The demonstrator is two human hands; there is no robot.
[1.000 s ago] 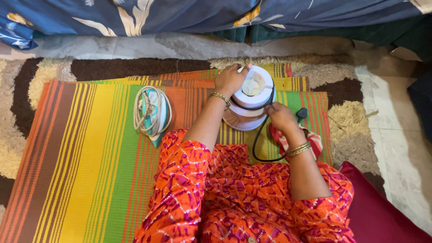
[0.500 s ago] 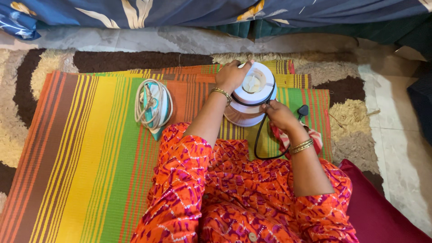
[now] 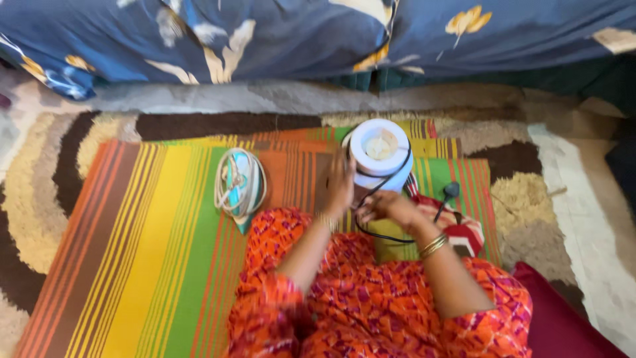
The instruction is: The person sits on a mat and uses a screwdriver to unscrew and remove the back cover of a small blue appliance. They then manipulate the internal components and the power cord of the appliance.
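Observation:
A white round appliance (image 3: 379, 156) stands on the striped mat (image 3: 146, 238) in front of me, seen from above, with a black cord (image 3: 391, 180) looped around its body. My left hand (image 3: 339, 184) presses against its lower left side. My right hand (image 3: 384, 205) sits just below it, fingers closed on the black cord. The cord's plug (image 3: 452, 191) lies on the mat to the right. Both wrists carry gold bangles. The hands are blurred.
An iron (image 3: 238, 185) with a pale cord wound around it lies on the mat to the left. A red patterned cloth (image 3: 465, 232) lies under my right forearm. Blue floral bedding (image 3: 265, 40) runs along the top, and a maroon cushion (image 3: 563, 318) is at lower right.
The appliance was tilted with my left hand on its top; now it stands upright. Both hands have dropped to its lower side, and the cord runs around its body.

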